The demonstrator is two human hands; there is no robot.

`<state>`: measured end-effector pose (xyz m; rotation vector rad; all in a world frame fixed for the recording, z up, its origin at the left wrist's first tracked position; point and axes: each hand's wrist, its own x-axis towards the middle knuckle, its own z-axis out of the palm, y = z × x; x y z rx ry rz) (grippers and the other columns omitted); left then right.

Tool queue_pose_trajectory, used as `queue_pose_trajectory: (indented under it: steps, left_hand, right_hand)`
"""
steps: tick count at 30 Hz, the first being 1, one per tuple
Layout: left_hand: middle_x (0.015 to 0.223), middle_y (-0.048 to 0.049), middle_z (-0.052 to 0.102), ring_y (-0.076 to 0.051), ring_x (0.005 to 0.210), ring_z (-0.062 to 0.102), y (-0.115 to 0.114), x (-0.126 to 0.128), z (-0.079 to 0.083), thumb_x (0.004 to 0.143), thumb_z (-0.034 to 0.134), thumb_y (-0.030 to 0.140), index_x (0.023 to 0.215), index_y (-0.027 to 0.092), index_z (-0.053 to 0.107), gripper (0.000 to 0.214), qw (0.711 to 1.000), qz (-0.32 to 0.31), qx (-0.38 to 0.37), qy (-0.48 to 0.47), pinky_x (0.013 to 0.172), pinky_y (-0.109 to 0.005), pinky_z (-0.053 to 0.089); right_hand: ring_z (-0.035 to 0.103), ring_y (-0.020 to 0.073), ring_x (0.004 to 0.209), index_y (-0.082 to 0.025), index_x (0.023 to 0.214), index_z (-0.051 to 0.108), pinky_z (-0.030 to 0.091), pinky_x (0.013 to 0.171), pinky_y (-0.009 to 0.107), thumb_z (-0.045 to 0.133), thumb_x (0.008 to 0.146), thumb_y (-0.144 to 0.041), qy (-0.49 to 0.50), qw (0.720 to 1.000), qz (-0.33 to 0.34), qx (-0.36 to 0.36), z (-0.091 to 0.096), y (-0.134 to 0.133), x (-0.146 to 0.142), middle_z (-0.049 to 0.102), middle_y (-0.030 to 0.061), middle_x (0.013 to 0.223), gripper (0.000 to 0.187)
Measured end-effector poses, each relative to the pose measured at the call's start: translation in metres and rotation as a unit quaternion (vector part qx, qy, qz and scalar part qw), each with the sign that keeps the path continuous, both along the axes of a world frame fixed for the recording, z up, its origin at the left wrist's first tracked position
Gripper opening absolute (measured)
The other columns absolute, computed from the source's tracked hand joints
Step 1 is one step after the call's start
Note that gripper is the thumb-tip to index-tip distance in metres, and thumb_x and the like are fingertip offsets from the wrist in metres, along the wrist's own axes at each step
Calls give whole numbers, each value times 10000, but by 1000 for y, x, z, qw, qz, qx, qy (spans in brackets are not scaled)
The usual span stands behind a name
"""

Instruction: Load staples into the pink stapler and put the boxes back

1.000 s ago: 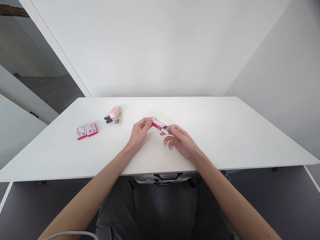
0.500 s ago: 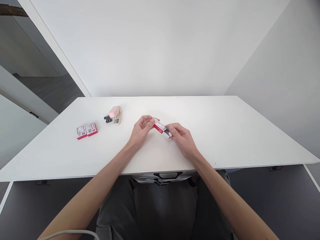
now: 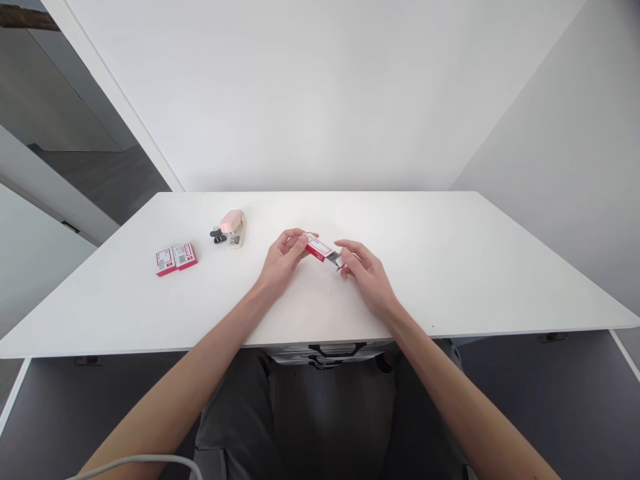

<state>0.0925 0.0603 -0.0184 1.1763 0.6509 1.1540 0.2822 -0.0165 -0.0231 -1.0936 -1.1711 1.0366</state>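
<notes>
A small red and white staple box (image 3: 319,249) is held just above the white table (image 3: 450,267) at its middle. My left hand (image 3: 283,260) pinches the box's left end between thumb and fingers. My right hand (image 3: 365,270) is at the box's right end, where its fingertips pinch a grey strip of staples (image 3: 338,259) that sticks out of the open end. Both forearms reach in from the bottom of the view.
Two more red and white staple boxes (image 3: 176,258) lie side by side at the left of the table. A pink stapler (image 3: 231,229) lies behind them, with a black part at its left. A dark bag with a handle (image 3: 333,352) sits under the table's front edge.
The box has been tilted and shifted slightly between my hands. My right fingers closed on its right end and now pinch the grey strip there. The view tipped slightly.
</notes>
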Motion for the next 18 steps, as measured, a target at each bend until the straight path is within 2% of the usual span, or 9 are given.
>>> queue_pose_trajectory:
  steps: [4,6,12,18]
  left_hand:
    - [1264,-98,744,-215,1097,698,1,-1,0,837,848,451,1061,215,647,382,1000,12,1,-22,1137,-503,464]
    - [1298,-100,734,-219,1128,694,1,-1,0,829,857,442,1089,222,647,400,1000,11,3,-24,1151,-500,457]
    - [1403,-98,688,-253,1280,648,0,-1,-1,871,816,452,1352,257,652,544,1000,-17,20,10,1183,-485,443]
    - [1513,-85,622,-312,1338,617,-7,-1,2,915,749,513,1413,269,673,560,988,-67,78,112,1214,-519,400]
  right_hand:
    - [565,154,664,-260,1121,668,473,511,285,715,897,-625,77,996,2,-38,-2,3,-1,612,-5,816,430]
    - [540,137,580,-254,1115,648,456,475,281,731,886,-627,94,994,21,-54,-3,3,-1,607,-25,744,445]
    - [539,123,559,-240,1127,656,442,471,268,785,857,-594,142,986,52,-63,-6,4,2,611,-40,703,464]
    - [515,113,542,-241,1165,634,439,493,273,798,841,-604,127,988,58,-63,-3,2,1,631,-48,700,513]
